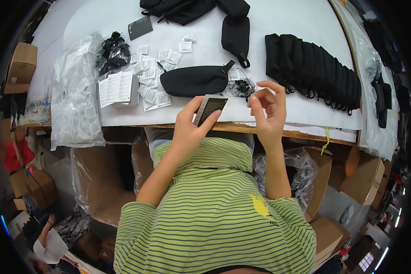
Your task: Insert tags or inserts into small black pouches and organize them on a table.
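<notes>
Pouches of black fabric (313, 71), lined up near the tabletop's (306, 18) right edge, look finished; one elongated black fabric pouch (194, 81) near the front edge seems left to do. There, the left hand (189, 128) pinches black-and-grey rectangular cards (213, 107); the right hand (270, 119) hovers, fingers curled, whether gripping anything I can't tell.

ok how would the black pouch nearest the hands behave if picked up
The black pouch would probably bend a little, since it looks like soft fabric. It seems unlikely to break, with no glassy or brittle part showing. Lying lengthwise, it probably wouldn't tip.
</notes>
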Tool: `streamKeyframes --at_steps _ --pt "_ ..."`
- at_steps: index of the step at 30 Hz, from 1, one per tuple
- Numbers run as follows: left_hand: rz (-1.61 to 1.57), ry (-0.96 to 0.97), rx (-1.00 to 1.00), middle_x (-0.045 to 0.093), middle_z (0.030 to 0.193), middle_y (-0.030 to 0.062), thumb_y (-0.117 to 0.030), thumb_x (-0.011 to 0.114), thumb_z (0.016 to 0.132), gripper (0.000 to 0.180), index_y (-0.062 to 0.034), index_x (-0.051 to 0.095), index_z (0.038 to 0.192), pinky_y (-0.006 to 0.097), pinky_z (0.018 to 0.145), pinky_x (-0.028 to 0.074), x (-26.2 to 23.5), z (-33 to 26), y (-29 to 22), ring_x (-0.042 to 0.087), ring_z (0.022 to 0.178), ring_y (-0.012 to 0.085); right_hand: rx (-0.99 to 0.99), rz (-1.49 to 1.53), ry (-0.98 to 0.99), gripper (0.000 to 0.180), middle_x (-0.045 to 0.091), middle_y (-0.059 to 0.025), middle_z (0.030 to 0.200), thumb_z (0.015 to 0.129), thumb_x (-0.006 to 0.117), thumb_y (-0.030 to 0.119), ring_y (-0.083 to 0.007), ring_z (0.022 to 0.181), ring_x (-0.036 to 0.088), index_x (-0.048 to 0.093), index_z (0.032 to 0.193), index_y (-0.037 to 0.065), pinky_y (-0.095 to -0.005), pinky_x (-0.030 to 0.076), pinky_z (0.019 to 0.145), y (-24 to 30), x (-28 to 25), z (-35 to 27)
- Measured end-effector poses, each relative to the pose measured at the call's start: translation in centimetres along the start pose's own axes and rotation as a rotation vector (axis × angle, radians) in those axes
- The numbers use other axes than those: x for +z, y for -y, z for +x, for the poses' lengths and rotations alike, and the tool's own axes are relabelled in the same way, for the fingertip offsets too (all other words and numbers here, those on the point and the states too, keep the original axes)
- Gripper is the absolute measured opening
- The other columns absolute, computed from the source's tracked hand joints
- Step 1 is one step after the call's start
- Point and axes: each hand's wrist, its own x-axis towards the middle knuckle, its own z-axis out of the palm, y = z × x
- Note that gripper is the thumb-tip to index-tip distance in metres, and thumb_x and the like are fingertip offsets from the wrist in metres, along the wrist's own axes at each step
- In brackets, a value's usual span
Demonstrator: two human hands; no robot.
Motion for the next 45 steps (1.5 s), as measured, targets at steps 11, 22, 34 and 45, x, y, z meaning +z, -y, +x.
streamKeyframes --at_steps 11,22,34,45 --pt "0.167 -0.019 0.188 0.055 0.080 0.0058 -0.005 0.071 0.075 0.020 0.0002 0.061 0.091 0.025 0.061 0.043 0.1 -0.1 0.0 0.053 0.068 0.0141 -0.104 -0.088 0.060 0.034 0.060 -0.0037 0.073 0.081 0.059 -0.006 -0.0090 0.061 0.053 0.047 0.111 0.004 -0.0215 0.043 0.056 -1.1 2.5 -1.9" --pt "-0.217 0.247 0.122 0.057 0.087 0.0037 -0.004 0.064 0.084 0.021 0.0000 0.066 0.105 0.023 0.067 0.044 -1.7 0.3 0.3 0.053 0.075 0.0097 0.118 0.055 0.194 0.008 0.061 -0.0039 0.073 0.083 0.063 0.002 -0.0088 0.063 0.057 0.058 0.090 0.000 -0.0231 0.045 0.061 -0.9 0.7 -1.6" --pt "-0.231 0.307 -0.163 0.052 0.078 -0.0022 -0.013 0.058 0.092 0.012 -0.0025 0.052 0.093 0.020 0.060 0.041 0.1 2.7 0.3 0.047 0.068 0.0035 0.427 0.191 0.415 0.012 0.057 0.0012 0.068 0.088 0.062 0.012 -0.0043 0.059 0.051 0.059 0.087 0.001 -0.0197 0.040 0.055 -1.0 -0.8 -0.6" --pt "0.880 0.155 0.316 0.058 0.087 0.0094 -0.031 0.069 0.077 0.029 -0.0061 0.061 0.088 0.037 0.068 0.046 3.4 14.9 6.5 0.058 0.073 0.0261 0.142 0.068 0.031 0.010 0.055 0.0013 0.061 0.088 0.062 0.012 -0.0021 0.052 0.046 0.063 0.087 0.002 -0.0165 0.030 0.045 0.0 -5.3 7.2"
